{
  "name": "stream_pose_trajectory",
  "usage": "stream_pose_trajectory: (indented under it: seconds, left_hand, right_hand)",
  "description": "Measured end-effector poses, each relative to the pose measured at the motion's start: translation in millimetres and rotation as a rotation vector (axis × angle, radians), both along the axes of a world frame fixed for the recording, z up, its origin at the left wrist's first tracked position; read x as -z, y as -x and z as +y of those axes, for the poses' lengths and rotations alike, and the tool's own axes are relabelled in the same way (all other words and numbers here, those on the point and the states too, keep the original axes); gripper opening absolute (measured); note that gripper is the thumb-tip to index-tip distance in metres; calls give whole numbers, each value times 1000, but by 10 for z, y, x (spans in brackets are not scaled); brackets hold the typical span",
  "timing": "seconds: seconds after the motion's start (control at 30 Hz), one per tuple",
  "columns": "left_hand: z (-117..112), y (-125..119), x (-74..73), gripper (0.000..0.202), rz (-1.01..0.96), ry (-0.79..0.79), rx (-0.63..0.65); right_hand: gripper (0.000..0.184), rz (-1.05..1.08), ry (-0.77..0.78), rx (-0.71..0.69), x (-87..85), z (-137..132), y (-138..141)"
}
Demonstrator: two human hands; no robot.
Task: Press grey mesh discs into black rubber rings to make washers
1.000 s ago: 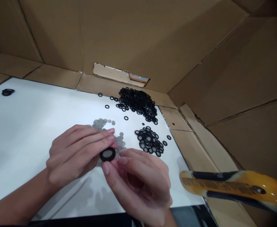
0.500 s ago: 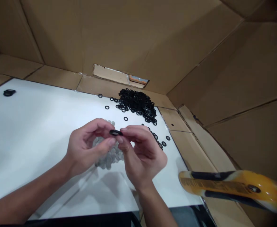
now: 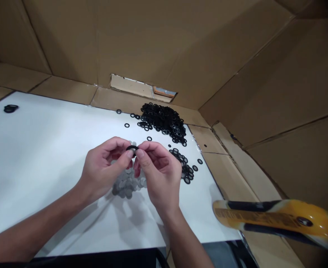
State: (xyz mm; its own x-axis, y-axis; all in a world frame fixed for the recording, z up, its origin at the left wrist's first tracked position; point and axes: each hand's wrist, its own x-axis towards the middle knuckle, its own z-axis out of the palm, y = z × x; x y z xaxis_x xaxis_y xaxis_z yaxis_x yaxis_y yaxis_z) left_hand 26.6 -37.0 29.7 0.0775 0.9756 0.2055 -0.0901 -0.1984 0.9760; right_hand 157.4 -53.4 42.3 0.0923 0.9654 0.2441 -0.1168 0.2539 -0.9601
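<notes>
Right now, pinching a black rubber ring (image 3: 132, 148) edge-on between the fingertips of the curled, half-closed left hand (image 3: 105, 167) and right hand (image 3: 160, 175), holding it over a loose pile of grey mesh discs (image 3: 127, 184) on a white board (image 3: 41, 156), beside a smaller heap of black rings (image 3: 182, 167); leaving a larger heap of black rings (image 3: 162, 121) farther off near the cardboard wall (image 3: 153, 44), with a yellow-and-black tool handle (image 3: 276, 219) well to the right.
</notes>
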Motion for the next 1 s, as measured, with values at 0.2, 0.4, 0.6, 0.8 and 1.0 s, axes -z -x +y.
stream_pose_trajectory:
  seconds: [0.2, 0.4, 0.6, 0.8, 1.0]
  left_hand:
    - [-4, 12, 28, 6, 18, 6, 11]
    - [-1, 0, 4, 7, 17, 8, -26]
    - [-9, -6, -3, 6, 50, 19, -28]
    - [2, 12, 26, 4, 53, 9, -26]
    - [16, 16, 42, 8, 26, 14, -22]
  right_hand:
    - [12, -27, -56, 60, 4, -10, 26]
    - [8, -56, -40, 66, 2, -22, 2]
    - [6, -22, -12, 77, 3, -35, 21]
    - [5, 2, -29, 96, 10, -32, 30]
    - [5, -29, -20, 126, 31, -10, 16]
